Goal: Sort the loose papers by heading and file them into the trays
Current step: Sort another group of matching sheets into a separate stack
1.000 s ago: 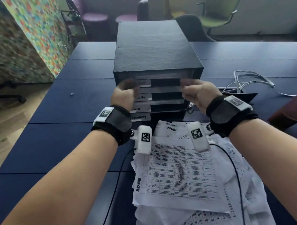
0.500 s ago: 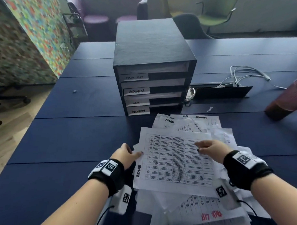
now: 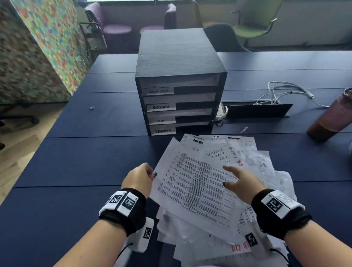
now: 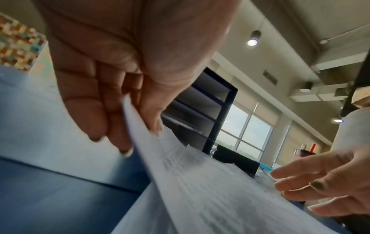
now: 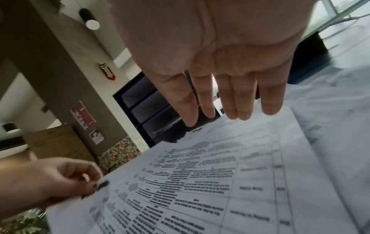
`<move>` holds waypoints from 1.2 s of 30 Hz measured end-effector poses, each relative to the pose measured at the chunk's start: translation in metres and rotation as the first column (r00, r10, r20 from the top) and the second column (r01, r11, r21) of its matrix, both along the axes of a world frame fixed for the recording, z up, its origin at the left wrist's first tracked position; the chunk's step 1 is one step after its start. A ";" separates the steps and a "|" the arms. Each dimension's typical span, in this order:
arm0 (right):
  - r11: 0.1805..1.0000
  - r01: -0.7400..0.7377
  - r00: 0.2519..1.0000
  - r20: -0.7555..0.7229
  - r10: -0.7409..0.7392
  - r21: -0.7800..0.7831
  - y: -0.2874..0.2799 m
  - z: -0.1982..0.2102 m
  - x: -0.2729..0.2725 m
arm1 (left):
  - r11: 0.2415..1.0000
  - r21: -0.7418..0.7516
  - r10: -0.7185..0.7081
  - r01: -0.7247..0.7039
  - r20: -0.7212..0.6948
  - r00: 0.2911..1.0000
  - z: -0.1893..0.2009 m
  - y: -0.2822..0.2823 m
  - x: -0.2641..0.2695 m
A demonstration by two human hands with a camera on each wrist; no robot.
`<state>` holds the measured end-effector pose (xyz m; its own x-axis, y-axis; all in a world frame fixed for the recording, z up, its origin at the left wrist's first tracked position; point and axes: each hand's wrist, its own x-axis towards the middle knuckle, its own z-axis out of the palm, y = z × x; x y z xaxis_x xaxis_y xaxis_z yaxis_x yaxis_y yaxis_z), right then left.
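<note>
Nearest to the person lies a messy pile of papers on the dark blue table. One paper low in the pile has red writing on it.

The left hand pinches the left edge of the top sheet — thumb on top, fingers curled under it. That edge is lifted off the pile, so the sheet is tilted. The sheet has a printed grid full of small words. The right hand is open, with its fingers straight and spread a little. It is above the right part of the sheet. Whether it touches the paper cannot be told.

Past the hands, more papers fan out, and some have headings written by hand, such as ADMIN and H.R.

Just behind the pile stands the black tray box with 4 trays. Their white labels read TASK LIST, ADMIN, H.R and SECURITY, from top to bottom.

To the right of the box sit white cables and a brown bottle — well apart from the papers. Farther back are chairs and a window.
</note>
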<state>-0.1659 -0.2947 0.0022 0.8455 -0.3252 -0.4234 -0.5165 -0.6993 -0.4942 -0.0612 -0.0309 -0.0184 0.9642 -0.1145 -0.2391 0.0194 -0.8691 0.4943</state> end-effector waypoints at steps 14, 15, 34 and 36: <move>0.936 0.337 0.941 -0.008 -0.338 0.104 -0.040 -0.019 -0.041 | 0.968 -0.156 -0.204 0.196 -0.032 0.978 -0.014 -0.043 0.019; 0.923 0.374 0.927 0.000 -0.375 0.095 -0.046 -0.020 -0.047 | 0.980 -0.085 -0.183 0.178 -0.059 0.981 -0.019 -0.041 0.025; 0.610 0.740 0.656 -0.100 -0.749 0.284 -0.107 -0.082 -0.080 | 0.970 -0.223 0.076 -0.101 -0.117 0.990 -0.026 -0.023 -0.007; 0.623 0.736 0.671 -0.160 -0.724 0.265 -0.098 -0.086 -0.074 | 0.948 -0.314 -0.005 -0.062 -0.207 0.978 -0.026 -0.025 -0.021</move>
<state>-0.2400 -0.3932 -0.0836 0.3667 -0.6899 -0.6242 -0.8157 0.0843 -0.5723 -0.0822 -0.0561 -0.0447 0.9033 -0.1895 -0.3849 0.1700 -0.6656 0.7267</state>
